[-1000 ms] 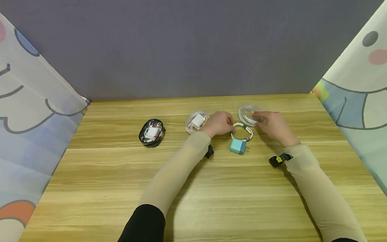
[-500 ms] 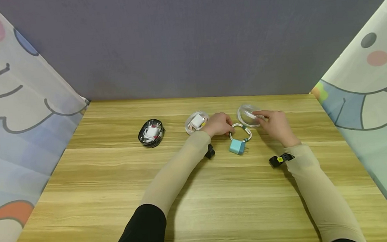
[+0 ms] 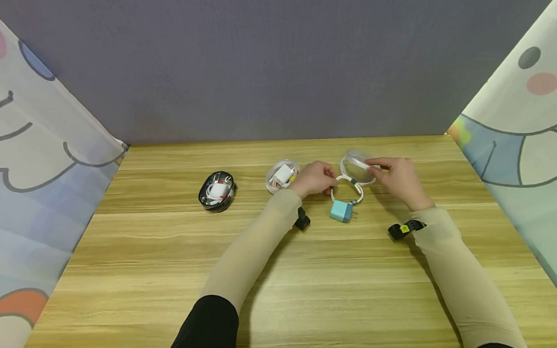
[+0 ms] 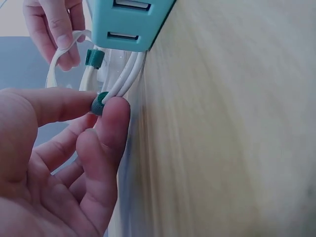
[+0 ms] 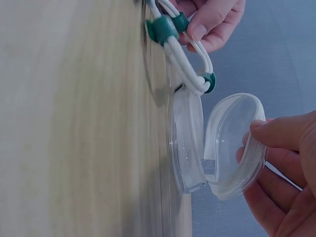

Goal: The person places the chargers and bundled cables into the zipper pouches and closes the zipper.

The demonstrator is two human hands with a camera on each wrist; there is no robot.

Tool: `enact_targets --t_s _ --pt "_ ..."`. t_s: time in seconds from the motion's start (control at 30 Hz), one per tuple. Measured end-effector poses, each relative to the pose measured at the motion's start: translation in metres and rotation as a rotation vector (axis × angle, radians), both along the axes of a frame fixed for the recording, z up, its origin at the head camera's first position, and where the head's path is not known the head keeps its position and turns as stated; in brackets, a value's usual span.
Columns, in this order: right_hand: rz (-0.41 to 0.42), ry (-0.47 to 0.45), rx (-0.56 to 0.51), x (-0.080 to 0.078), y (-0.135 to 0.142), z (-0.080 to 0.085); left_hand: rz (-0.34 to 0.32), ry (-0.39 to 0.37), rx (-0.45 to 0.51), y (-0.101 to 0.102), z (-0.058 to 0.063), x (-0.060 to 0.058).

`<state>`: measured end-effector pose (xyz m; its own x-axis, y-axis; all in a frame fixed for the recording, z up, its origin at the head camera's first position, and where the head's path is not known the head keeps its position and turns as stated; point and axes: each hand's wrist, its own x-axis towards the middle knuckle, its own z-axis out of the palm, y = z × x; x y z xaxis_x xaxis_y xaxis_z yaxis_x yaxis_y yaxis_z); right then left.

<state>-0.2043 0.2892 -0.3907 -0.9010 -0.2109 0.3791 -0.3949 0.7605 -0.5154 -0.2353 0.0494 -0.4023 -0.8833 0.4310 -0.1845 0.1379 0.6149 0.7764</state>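
While the left grip (image 3: 314, 179) pinches a cable (image 5: 180, 58), the right grip (image 3: 397, 181) holds a lid (image 5: 233, 131).

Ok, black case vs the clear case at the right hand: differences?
Trim: the black case is edged black, the clear case whitish. Handling: the right hand pinches the clear case's open lid; no hand touches the black case. Shared: both have see-through panels, on the table.

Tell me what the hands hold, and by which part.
Left hand: white cable, pinched at a green strap. Right hand: clear case, by the rim of its open lid.
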Motion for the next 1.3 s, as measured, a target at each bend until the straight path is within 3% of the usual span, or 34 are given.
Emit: enact_targets --t_s 0.3,0.53,0.77,1.1,1.3 --pt "0.013 -0.028 -0.055 0.003 -0.005 0.003 0.053 -0.019 0.153 -0.002 0.001 -0.003" --pt "-0.002 -0.04 -0.056 0.004 -0.009 0.003 0.091 -0.029 0.236 0.0 0.009 -0.005" --pt "-0.012 -0.057 -0.087 0.005 -0.012 0.004 0.123 -0.086 0.278 0.005 0.012 -0.008" --pt "-0.004 -0.1 -0.113 0.009 -0.016 0.002 0.139 -0.129 0.33 0.008 0.005 -0.012" --pt "0.008 -0.123 -0.12 0.012 -0.02 0.003 0.181 -0.141 0.345 0.013 0.001 -0.011"
